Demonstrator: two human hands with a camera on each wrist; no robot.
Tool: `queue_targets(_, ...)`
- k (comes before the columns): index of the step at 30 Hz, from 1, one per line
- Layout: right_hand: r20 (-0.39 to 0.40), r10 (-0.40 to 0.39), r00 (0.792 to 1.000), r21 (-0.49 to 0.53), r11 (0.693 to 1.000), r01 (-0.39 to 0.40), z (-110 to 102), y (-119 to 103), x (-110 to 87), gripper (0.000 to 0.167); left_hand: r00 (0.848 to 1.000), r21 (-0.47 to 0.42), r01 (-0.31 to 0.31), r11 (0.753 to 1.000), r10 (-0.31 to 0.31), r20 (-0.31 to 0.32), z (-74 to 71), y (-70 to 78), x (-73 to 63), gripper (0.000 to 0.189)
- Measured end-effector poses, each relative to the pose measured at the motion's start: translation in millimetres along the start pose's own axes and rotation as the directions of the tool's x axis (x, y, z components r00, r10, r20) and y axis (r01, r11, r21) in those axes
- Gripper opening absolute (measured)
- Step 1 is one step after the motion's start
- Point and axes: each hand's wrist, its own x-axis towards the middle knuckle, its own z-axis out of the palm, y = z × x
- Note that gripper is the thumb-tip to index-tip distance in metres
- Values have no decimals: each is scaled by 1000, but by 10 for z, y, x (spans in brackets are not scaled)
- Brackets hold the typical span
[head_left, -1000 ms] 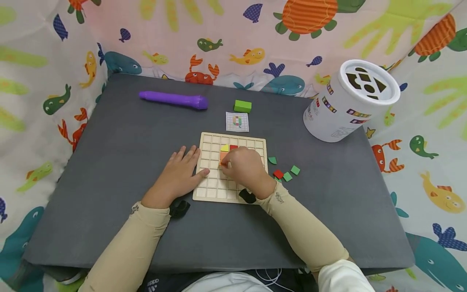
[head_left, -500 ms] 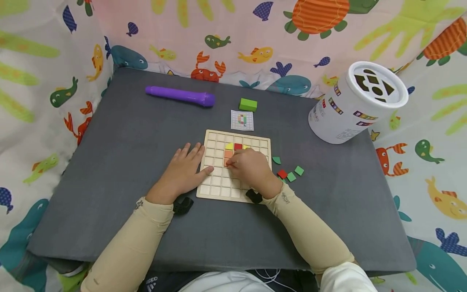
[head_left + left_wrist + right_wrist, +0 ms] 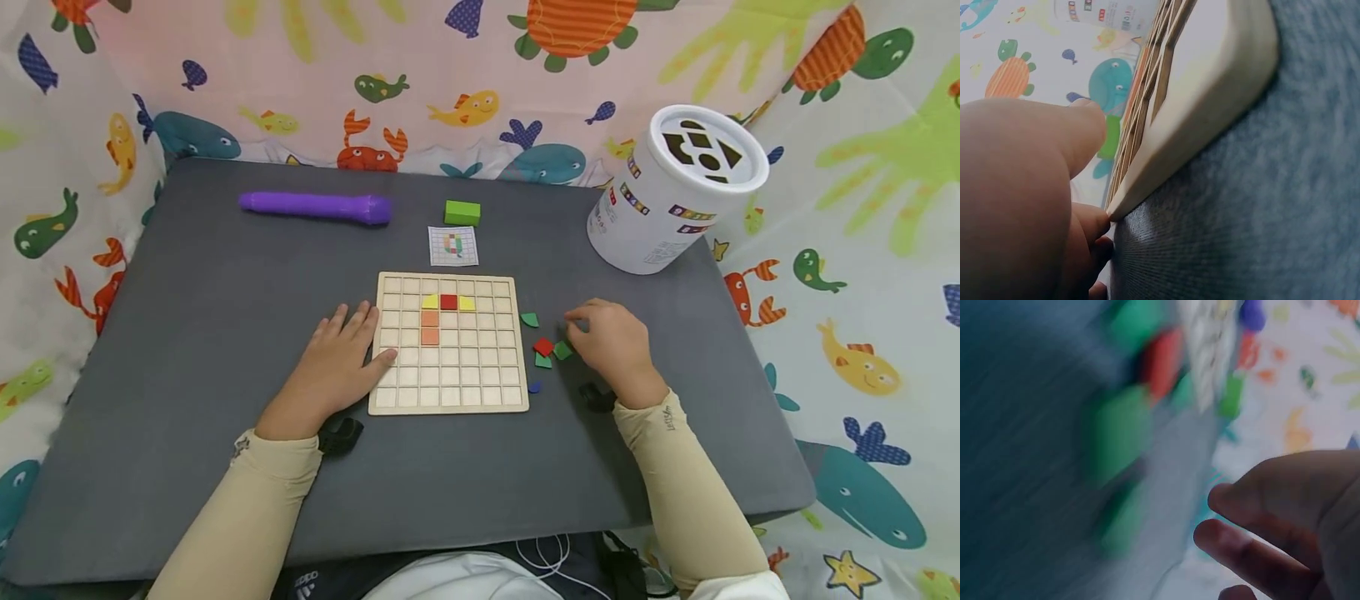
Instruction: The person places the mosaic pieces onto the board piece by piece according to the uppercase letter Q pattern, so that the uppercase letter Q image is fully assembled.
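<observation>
A wooden grid board (image 3: 468, 379) lies on the table. Along its left edge rests my left hand (image 3: 330, 367), fingers straight and thumb on the grid; the left wrist view shows the board's edge (image 3: 1179, 150) beside them. Set in the grid are two yellow tiles (image 3: 467, 304), a red tile (image 3: 448, 302) and two orange tiles (image 3: 430, 337). My right hand (image 3: 615, 346) is over the table right of the board, beside a green tile (image 3: 562, 350). Its thumb and fingertips are apart with nothing between them in the right wrist view.
Near the board's right edge lie a loose red tile (image 3: 543, 347), a green quarter-round tile (image 3: 530, 320) and a blue piece (image 3: 534, 387). A pattern card (image 3: 453, 247), a green block (image 3: 462, 213) and a purple microphone-shaped object (image 3: 315, 207) lie behind. A white tub (image 3: 637, 229) stands back right.
My right hand has left the board and moved right to the loose tiles, uncovering the lower orange tile in the grid. My left hand stays at the board's left edge. The head view has shifted.
</observation>
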Motion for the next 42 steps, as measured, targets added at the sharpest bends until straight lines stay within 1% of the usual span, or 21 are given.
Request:
queue_targets(2,21,43,999,1,999,-43,53,142,-62,19,1000,6,8,1000,-8,2,-3,-11,-27,88)
queue_targets(4,32,53,998,6,999,-53,103,237,-107,18,1000,10,12,1000,-12,4,-10,-12,-38,89)
queue_targets(8,13,8,1000,-12,1000,-8,130,327,-138,16,1000,0,9,1000,-9,9,-30,34,-22,91)
queue_targets(12,-1,-23,1000,-58,998,23,77,329,-143,18,1000,-6,3,1000,-3,16,-18,121,17,92)
queue_targets(15,6,-48,999,-62,997,48,62,122,-55,19,1000,-8,13,1000,-12,11,-12,55,-26,92)
queue_targets(18,7,-105,994,-49,993,105,63,-140,39,18,1000,-10,14,1000,-14,2,-10,14,-43,92)
queue_targets(21,28,-197,980,-43,979,198,93,-422,154,17,1000,-6,15,1000,-15,-5,-20,-4,-47,92)
queue_targets(23,56,-248,967,-56,966,251,128,-588,233,16,1000,-3,11,1000,-11,-4,-26,-8,-43,92)
queue_targets(25,82,-281,956,-72,955,287,168,-727,308,17,1000,-5,3,1000,-3,-4,-31,-3,-33,91)
queue_targets(27,110,-287,952,-76,952,296,205,-838,373,17,1000,-8,-8,1000,8,-4,-42,13,-17,90)
queue_targets(32,168,-287,943,-73,950,303,294,-992,480,19,1000,-11,-26,1000,26,-5,-63,52,1,89)
queue_targets(35,181,-300,937,-71,946,317,334,-1032,516,20,999,-6,-33,999,33,-8,-88,51,-1,89)
queue_targets(38,179,-316,932,-60,942,331,367,-1058,542,19,1000,-1,-30,1000,30,-7,-105,22,-10,88)
queue_targets(42,177,-337,925,-27,937,347,387,-1096,576,19,1000,-9,-12,1000,12,-5,-109,-49,-46,87)
